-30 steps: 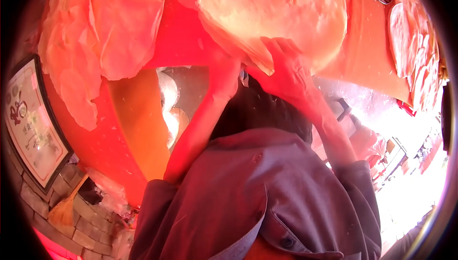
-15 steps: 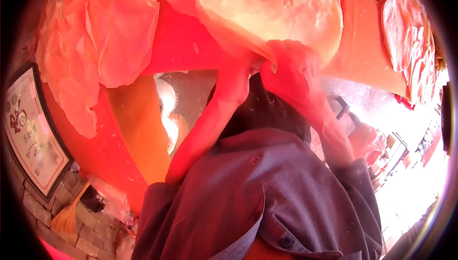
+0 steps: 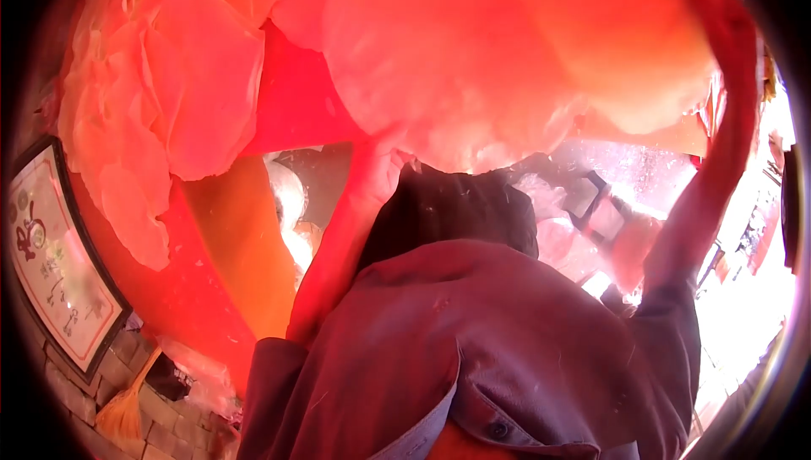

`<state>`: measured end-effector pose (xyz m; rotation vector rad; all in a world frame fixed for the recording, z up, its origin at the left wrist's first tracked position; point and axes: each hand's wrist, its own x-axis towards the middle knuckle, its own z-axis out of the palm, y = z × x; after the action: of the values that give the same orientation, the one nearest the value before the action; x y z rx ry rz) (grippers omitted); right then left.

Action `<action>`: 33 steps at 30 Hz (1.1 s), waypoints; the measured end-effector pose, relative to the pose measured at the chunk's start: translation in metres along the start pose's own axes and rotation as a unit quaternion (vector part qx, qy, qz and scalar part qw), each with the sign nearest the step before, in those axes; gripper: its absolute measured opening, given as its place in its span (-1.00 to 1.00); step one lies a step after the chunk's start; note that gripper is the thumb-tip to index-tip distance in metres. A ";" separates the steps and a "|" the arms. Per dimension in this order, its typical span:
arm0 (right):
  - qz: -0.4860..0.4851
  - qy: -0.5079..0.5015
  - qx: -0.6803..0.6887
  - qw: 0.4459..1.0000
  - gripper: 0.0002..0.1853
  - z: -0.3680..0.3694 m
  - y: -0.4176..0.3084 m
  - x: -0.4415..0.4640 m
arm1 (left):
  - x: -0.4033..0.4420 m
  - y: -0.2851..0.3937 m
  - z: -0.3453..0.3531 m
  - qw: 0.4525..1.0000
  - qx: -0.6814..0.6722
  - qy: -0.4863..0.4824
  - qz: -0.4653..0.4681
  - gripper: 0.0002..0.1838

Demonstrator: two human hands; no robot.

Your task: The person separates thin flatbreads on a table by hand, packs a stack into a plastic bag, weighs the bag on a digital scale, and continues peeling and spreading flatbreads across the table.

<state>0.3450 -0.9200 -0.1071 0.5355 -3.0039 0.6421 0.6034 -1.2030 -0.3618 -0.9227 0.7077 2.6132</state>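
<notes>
A large, thin, pale round sheet [image 3: 439, 63], like dough, spreads across the top centre, its right part raised or folded over. At its lower left edge is my left hand [image 3: 384, 154], closed on the rim, with the fingers partly hidden by the sheet. My right hand [image 3: 718, 8] is far up at the right, beside the sheet's upper right edge; motion smears its fingers, so its hold cannot be made out. More thin sheets [image 3: 207, 80] lie overlapping on the red surface [image 3: 296, 101] at the left.
A framed sign [image 3: 63, 257] stands at the far left, with a straw broom [image 3: 125, 413] below it on the brick floor. An orange panel [image 3: 241, 240] hangs below the red surface. Plastic bags [image 3: 566, 244] and other items lie at the lower right in glare.
My right hand has moved from the lower middle edge of the sheet up and far to the right. The sheet now spreads wider. My left hand has shifted slightly left and down.
</notes>
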 end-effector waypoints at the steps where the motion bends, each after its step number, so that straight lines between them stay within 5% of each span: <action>1: 0.005 0.000 -0.022 1.000 -0.69 -0.033 -0.013 0.009 | 0.002 -0.002 -0.003 1.000 -0.011 0.022 -0.016 -0.79; 6: -0.010 0.016 -0.111 0.994 -0.64 -0.073 -0.040 0.006 | -0.013 0.009 0.021 0.999 0.015 0.046 0.002 -0.71; 11: -0.165 0.071 -0.197 0.964 -0.85 0.055 -0.042 -0.056 | -0.026 0.009 0.035 0.997 0.017 0.004 0.072 -0.61; 14: -0.217 -0.068 -0.110 0.968 -0.87 0.151 -0.065 -0.089 | -0.032 0.010 0.043 0.993 0.069 -0.004 0.095 -0.60; 16: -0.220 -0.143 -0.077 0.962 -0.89 0.189 -0.076 -0.107 | -0.035 0.012 0.048 0.994 0.063 -0.041 0.082 -0.60; 21: -0.192 -0.139 -0.044 0.971 -0.88 0.178 -0.117 -0.102 | -0.036 0.006 0.038 0.994 0.058 -0.043 0.078 -0.56; 26: -0.167 -0.199 0.127 0.957 -0.64 0.195 -0.134 -0.139 | -0.036 0.007 0.027 0.990 0.094 -0.084 0.063 -0.46; 29: -0.167 -0.033 0.100 0.980 -0.57 0.181 -0.125 -0.149 | -0.036 0.009 0.039 0.994 0.012 -0.087 0.068 -0.44; 33: -0.105 -0.073 0.062 0.990 -0.76 0.189 -0.118 -0.149 | -0.031 0.023 0.061 0.988 0.028 -0.119 0.095 -0.40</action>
<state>0.5339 -1.0480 -0.2475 0.9287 -2.9939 0.8104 0.5860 -1.1928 -0.2920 -0.5380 0.8344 2.7887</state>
